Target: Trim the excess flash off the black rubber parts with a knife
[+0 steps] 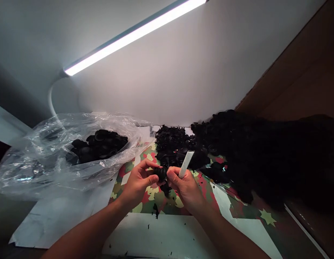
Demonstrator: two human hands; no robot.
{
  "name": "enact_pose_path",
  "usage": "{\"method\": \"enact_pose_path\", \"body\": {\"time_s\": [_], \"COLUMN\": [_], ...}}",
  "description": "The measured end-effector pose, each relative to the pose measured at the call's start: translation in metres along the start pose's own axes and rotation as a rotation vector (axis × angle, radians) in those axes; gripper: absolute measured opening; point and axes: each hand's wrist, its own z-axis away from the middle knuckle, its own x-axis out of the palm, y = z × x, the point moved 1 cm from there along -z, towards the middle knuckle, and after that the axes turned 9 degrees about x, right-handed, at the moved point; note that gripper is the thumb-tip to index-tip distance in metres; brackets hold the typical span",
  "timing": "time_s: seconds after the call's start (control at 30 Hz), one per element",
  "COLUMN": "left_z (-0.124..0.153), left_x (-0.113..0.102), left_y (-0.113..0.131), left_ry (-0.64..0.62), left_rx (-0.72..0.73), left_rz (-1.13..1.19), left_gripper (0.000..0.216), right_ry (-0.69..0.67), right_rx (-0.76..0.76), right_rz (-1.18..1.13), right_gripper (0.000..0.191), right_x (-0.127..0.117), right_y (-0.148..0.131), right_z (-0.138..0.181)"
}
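My left hand (141,180) is closed on a small, round, black rubbery-looking part (160,173), thumb and fingers pinching its side. My right hand (185,183) grips a slim, flat, white-handled tool (186,164) that sticks up past the thumb. The tool's working end is hidden by the fingers. Thumb and fingertips of the right hand meet the right side of the black part. A dark scrap (165,189) hangs or lies just below the part; I cannot tell which.
A clear plastic bag (42,154) at left holds several black rounded parts (102,145). Black scraps (172,138) are heaped behind my hands, and a large dark pile (250,151) fills the right. A patterned sheet (150,208) covers the table. A lit tube lamp (137,37) hangs above.
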Motion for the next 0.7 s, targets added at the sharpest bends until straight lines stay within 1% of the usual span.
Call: {"method": "enact_pose_path", "body": {"time_s": [0.17, 0.27, 0.37, 0.47, 0.53, 0.6, 0.63, 0.7], "left_z": [-0.0004, 0.0002, 0.0013, 0.002, 0.0022, 0.002, 0.0018, 0.0012], "left_x": [0.0026, 0.0025, 0.0022, 0.0034, 0.0044, 0.0046, 0.0042, 0.0026], "left_y": [0.0032, 0.0032, 0.0021, 0.0031, 0.005, 0.0068, 0.0075, 0.0082], "left_ry": [0.012, 0.011, -0.001, -0.005, 0.005, 0.018, 0.023, 0.028], "left_rx": [-0.012, -0.019, -0.025, -0.025, -0.047, -0.093, -0.119, -0.167], "left_rz": [0.023, 0.017, 0.022, 0.03, 0.04, 0.073, 0.103, 0.166], "left_gripper": [0.037, 0.037, 0.034, 0.029, 0.029, 0.03, 0.03, 0.032], "right_ry": [-0.038, -0.03, -0.028, -0.012, 0.037, 0.119, 0.161, 0.238], "right_rx": [0.038, 0.051, 0.065, 0.058, 0.023, -0.019, -0.036, -0.063], "right_rz": [-0.072, -0.091, -0.089, -0.033, 0.041, 0.106, 0.124, 0.128], "right_gripper": [0.043, 0.044, 0.044, 0.046, 0.049, 0.052, 0.051, 0.043], "right_x": [-0.0024, -0.0027, -0.0016, -0.001, -0.002, -0.0044, -0.0059, -0.0089], "right_y": [0.0059, 0.0065, 0.0063, 0.0052, 0.0037, 0.0017, 0.0007, -0.0011], "right_z": [-0.0023, -0.0032, -0.0034, -0.0024, -0.0013, -0.0006, -0.0006, -0.0011]}}
